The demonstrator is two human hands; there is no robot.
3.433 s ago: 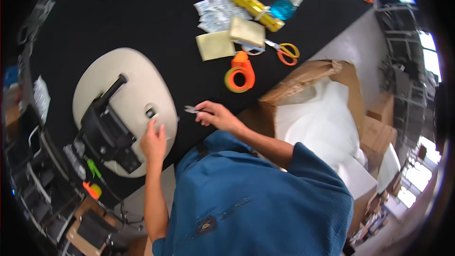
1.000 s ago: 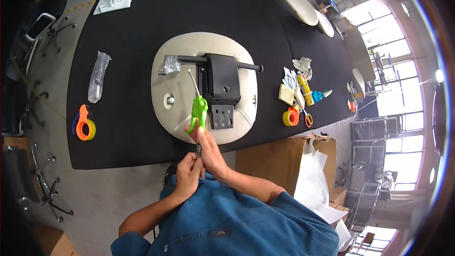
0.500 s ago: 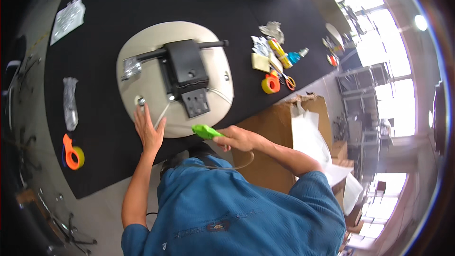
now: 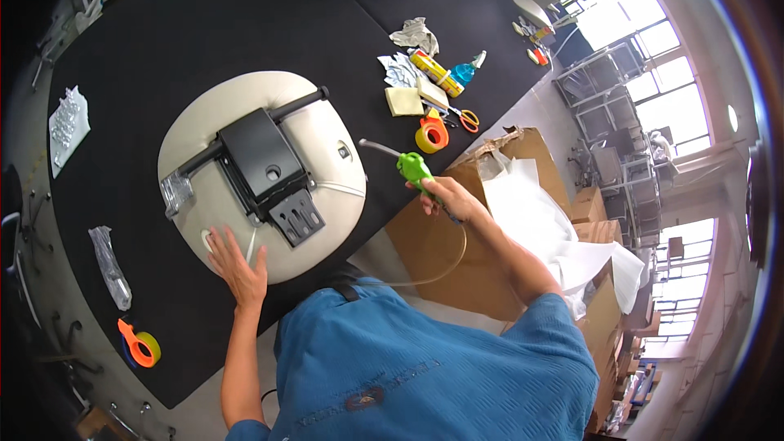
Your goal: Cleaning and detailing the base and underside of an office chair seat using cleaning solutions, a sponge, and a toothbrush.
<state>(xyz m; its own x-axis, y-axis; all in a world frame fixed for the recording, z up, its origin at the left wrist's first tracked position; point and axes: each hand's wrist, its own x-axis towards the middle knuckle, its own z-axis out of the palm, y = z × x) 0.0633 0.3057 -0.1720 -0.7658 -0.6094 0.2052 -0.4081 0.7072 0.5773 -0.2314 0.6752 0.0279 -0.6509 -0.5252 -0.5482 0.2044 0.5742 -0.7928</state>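
A cream chair seat [image 4: 322,229] lies underside up on the black-covered table, with a black tilt mechanism [image 4: 260,151] and its cross bar mounted on it. My left hand [image 4: 238,269] rests on the seat's near left part, fingers spread, beside a round hole. Raised off the seat's right edge, my right hand [image 4: 445,196] grips a green air blow gun [image 4: 415,168]. Its thin nozzle points left toward the seat, and a clear hose [image 4: 464,249] curves down from the grip to my waist. A clear plastic wrap [image 4: 175,192] covers the bar's left end.
An orange tape dispenser [image 4: 140,345] and a plastic-wrapped part [image 4: 109,265] lie at the left, below a clear bag [image 4: 69,126]. At the right are another tape dispenser [image 4: 432,132], scissors [image 4: 467,119], a sponge [image 4: 403,101] and a spray bottle [image 4: 465,72]. An open cardboard box [image 4: 441,253] stands right.
My right hand has moved right and away from the seat, lifting the blow gun with its nozzle now in plain sight. My left hand stays on the seat. The view has shifted.
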